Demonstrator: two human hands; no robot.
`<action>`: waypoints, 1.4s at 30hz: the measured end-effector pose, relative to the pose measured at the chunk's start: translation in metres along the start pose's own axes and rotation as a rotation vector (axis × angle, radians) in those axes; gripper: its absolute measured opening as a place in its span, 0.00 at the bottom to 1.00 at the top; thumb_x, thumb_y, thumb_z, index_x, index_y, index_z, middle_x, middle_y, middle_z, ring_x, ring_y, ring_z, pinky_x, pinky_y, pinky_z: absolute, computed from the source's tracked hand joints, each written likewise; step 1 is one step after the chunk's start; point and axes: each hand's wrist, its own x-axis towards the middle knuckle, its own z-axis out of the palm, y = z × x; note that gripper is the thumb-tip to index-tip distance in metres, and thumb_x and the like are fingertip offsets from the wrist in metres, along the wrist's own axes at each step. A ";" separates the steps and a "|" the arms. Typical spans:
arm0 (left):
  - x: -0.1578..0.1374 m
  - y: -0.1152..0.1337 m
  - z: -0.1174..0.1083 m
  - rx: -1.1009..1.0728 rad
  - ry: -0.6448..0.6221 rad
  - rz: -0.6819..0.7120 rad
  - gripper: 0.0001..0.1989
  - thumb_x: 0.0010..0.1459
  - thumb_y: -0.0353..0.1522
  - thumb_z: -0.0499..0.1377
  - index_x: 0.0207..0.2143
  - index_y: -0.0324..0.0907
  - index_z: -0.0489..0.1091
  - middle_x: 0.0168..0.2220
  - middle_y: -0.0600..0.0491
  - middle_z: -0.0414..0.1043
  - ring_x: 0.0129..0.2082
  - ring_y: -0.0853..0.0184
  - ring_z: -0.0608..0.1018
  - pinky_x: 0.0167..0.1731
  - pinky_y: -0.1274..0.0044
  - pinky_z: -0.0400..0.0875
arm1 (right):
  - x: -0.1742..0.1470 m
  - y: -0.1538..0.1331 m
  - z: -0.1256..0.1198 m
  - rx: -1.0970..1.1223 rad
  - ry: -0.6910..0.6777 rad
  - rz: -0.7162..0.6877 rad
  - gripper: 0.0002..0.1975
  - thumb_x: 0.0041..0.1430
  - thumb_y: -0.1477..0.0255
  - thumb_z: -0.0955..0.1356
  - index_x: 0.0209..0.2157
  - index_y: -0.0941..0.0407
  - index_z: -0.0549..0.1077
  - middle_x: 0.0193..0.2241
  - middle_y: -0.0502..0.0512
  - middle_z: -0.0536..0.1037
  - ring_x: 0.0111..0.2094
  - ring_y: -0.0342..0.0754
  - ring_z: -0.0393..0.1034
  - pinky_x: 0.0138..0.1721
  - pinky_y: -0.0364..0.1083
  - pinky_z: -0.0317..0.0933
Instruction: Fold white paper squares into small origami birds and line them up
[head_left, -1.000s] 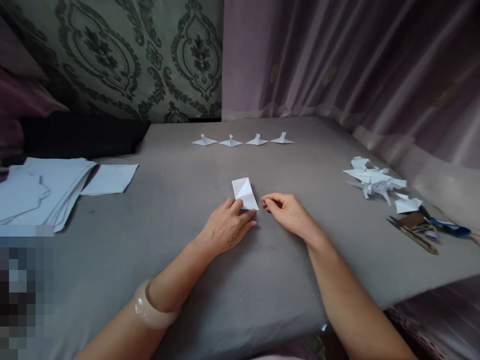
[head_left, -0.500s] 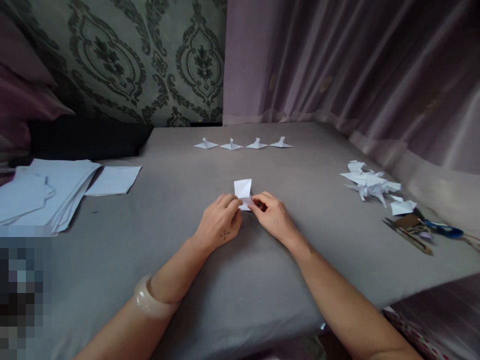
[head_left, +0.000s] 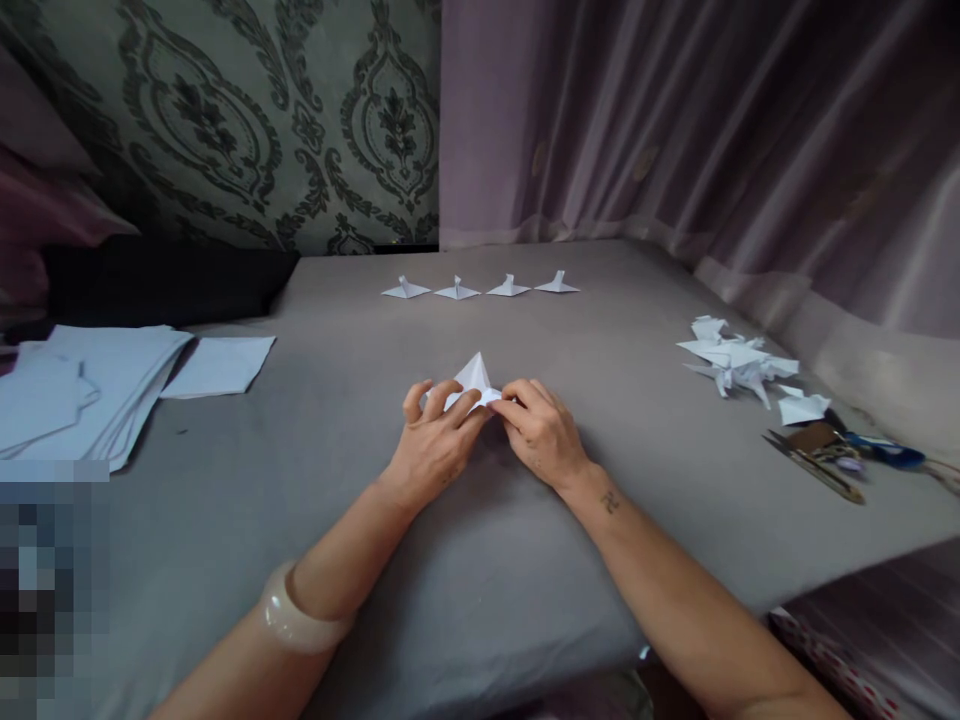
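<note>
A small folded sheet of white paper (head_left: 475,374) is between my hands near the middle of the table, its far side coming to a point. My left hand (head_left: 439,432) grips its left and near part, with the fingers bent over it. On the right edge, the thumb and fingertips of my right hand (head_left: 541,430) pinch the paper. My fingers hide much of the near folds.
Several folded paper figures (head_left: 457,289) stand in a row at the back of the grey table (head_left: 315,430). More are heaped (head_left: 739,360) at right, beside a pen-like tool (head_left: 817,470) and a blue-handled tool (head_left: 889,452). Paper sheets (head_left: 112,380) lie stacked at left.
The paper has gone from a squarish upright flap to a pointed shape. My left hand has shifted slightly left with its fingers more raised, and my right hand has turned over slightly.
</note>
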 end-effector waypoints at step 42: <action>0.014 0.009 0.017 -0.097 -0.174 -0.274 0.07 0.61 0.33 0.53 0.34 0.42 0.70 0.32 0.50 0.76 0.36 0.60 0.74 0.44 0.64 0.56 | -0.007 0.012 -0.002 0.088 -0.183 0.406 0.04 0.60 0.74 0.63 0.34 0.55 0.69 0.33 0.52 0.73 0.30 0.44 0.67 0.30 0.43 0.55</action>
